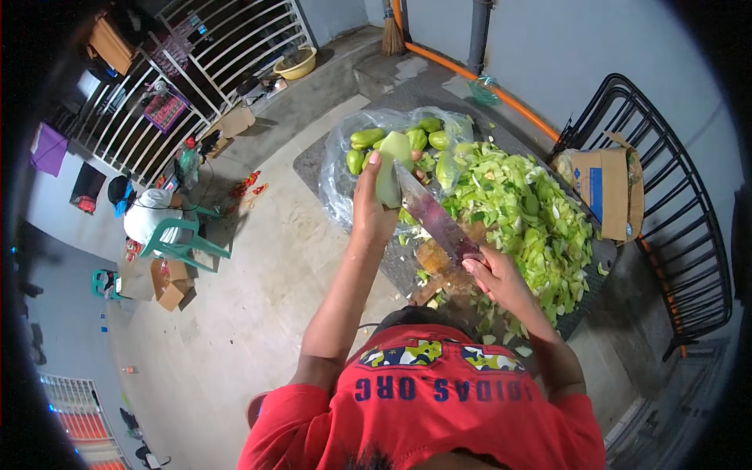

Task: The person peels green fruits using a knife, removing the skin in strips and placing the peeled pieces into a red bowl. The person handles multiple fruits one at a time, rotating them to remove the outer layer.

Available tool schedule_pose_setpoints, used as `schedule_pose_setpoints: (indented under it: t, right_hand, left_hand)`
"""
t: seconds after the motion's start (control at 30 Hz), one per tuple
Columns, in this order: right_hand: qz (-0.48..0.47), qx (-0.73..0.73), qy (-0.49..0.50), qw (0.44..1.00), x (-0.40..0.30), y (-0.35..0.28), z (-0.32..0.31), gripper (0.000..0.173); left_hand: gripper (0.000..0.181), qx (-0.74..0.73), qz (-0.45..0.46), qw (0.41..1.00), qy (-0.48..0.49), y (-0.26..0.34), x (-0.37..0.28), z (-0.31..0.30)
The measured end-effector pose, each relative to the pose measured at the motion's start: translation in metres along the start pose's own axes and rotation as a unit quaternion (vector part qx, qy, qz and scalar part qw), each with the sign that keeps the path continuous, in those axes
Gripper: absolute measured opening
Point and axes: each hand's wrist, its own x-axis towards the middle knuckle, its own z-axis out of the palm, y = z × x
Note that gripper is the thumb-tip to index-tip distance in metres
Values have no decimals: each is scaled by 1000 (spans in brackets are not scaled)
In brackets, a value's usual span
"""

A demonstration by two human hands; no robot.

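My left hand (372, 208) grips a pale green, peeled vegetable (390, 182), likely a chayote, with the thumb along its side. In my right hand (500, 281) is a broad-bladed kitchen knife (436, 217), its tip angled up against the vegetable's right side. Behind them, whole green chayotes (367, 138) lie in a spread clear plastic bag (338, 176). A big heap of green peelings and slices (529, 211) covers the right of the dark mat (308, 161). Below the blade, a brown, stained surface (433, 258) is partly hidden by scraps.
A black metal rack (699, 217) leans at the right beside an open cardboard box (605, 188). An orange pipe (517, 111) runs along the wall. A broom (392, 35) stands at the back. At left, a person in white (150, 214) sits on a green plastic chair (191, 238).
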Motion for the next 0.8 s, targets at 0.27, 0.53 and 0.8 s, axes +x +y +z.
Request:
schedule_pose_setpoints:
  t: [0.27, 0.53, 0.8]
  right_hand:
    - [-98, -170, 78, 978, 3, 1, 4, 27]
    - [-22, -30, -7, 999, 8, -6, -1, 27]
    - [51, 72, -52, 995, 4, -5, -2, 27]
  left_hand:
    - [53, 15, -31, 999, 35, 7, -1, -1]
    - [50, -36, 34, 999, 16, 1, 3, 0]
    - [46, 4, -56, 998, -30, 10, 2, -2]
